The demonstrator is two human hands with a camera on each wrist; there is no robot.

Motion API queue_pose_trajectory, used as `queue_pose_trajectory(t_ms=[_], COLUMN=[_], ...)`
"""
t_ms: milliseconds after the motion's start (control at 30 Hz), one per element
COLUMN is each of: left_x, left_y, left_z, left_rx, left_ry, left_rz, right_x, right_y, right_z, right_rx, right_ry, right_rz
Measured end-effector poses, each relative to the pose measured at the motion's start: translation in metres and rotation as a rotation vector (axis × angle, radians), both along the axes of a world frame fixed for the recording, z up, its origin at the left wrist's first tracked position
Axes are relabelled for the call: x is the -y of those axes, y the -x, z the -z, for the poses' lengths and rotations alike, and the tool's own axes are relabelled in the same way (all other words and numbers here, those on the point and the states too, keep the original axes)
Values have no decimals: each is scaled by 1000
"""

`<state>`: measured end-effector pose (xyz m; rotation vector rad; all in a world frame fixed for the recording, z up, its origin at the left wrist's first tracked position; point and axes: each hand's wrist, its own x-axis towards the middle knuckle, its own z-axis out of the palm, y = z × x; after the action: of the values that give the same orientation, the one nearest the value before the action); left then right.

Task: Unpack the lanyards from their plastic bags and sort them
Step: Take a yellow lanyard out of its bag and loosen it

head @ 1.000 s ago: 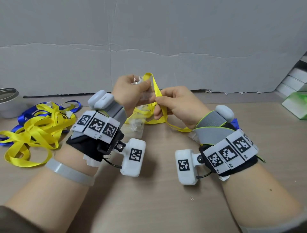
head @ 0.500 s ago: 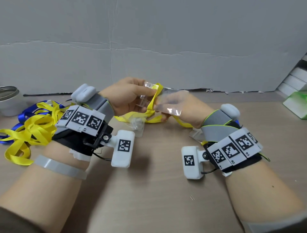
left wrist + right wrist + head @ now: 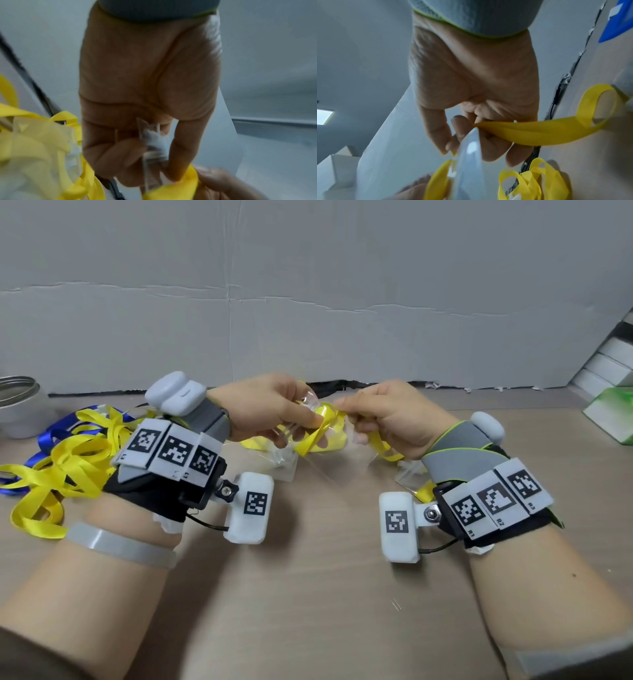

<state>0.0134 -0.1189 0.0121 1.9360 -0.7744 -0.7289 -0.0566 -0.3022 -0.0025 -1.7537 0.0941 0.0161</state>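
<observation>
My left hand (image 3: 310,419) pinches a clear plastic bag (image 3: 308,402) between thumb and fingers; the left wrist view shows the crumpled bag (image 3: 150,140) in those fingers. My right hand (image 3: 344,410) pinches the yellow lanyard (image 3: 323,422) that comes out of the bag. In the right wrist view the yellow lanyard (image 3: 530,134) runs through the curled fingers of my right hand (image 3: 453,147), with the clear bag (image 3: 469,155) in front. Both hands are held close together a little above the table. A pile of loose yellow and blue lanyards (image 3: 68,463) lies at the left.
More bagged yellow lanyards (image 3: 284,463) lie on the wooden table (image 3: 325,594) under the hands, another bagged lanyard (image 3: 411,474) by my right wrist. A metal can (image 3: 17,405) stands far left. A green box (image 3: 613,419) and stacked white boxes (image 3: 613,364) sit far right. A grey wall is behind.
Both hands have come down from in front of the wall towards the table. The yellow strap that stood up in a loop is now drawn between the two hands.
</observation>
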Motion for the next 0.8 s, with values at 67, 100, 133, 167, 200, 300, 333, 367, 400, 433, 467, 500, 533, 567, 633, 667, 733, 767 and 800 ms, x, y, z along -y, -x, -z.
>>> queue_pose_trajectory(t_ms=[67,100,133,167,200,300,333,367,400,433,467,500,533,567,633,667,733,767,800], left_x=[3,4,4,5,5,7,7,7,7,7,7,8,9,11,13,14,18,19,20], left_y=[-2,-4,-7,-9,-11,-16,-19,-20,-21,-23,-25,-25,-25,-26,-22,-22,-18,-16,-15], left_z=[1,2,3,5,6,11,12,14,15,17,18,19,19,20,19,21,20,19,18], left_rx=[122,188,252,307,350,418,396,361,338,363,413,445,440,433,429,390,245,178,121], left_ry=[-30,-57,-91,-118,-135,-138,-117,-79,-55,-50,-65,-72,-58,-45,-24,13,151,221,287], left_rz=[-54,-82,-107,-130,-148,-235,-259,-280,-304,-332,-365,-389,-408,-421,-455,-477,-521,-544,-573], right_x=[2,3,3,2,1,1,2,3,3,3,3,2,0,-2,-7,-11,-17,-20,-22], right_y=[-1,-1,0,1,1,1,1,1,1,1,0,0,-1,-2,-3,-3,-3,-3,-2], right_z=[-1,-1,-2,-3,-4,-5,-6,-7,-8,-8,-8,-8,-8,-9,-9,-9,-7,-6,-3], right_rx=[-2,1,9,15,14,9,7,5,7,10,15,23,36,51,87,102,115,111,100], right_ry=[58,106,152,188,224,346,381,399,395,373,331,274,203,128,-4,-47,-88,-91,-87], right_rz=[39,56,73,91,110,173,194,214,230,240,241,231,213,189,143,120,69,40,13])
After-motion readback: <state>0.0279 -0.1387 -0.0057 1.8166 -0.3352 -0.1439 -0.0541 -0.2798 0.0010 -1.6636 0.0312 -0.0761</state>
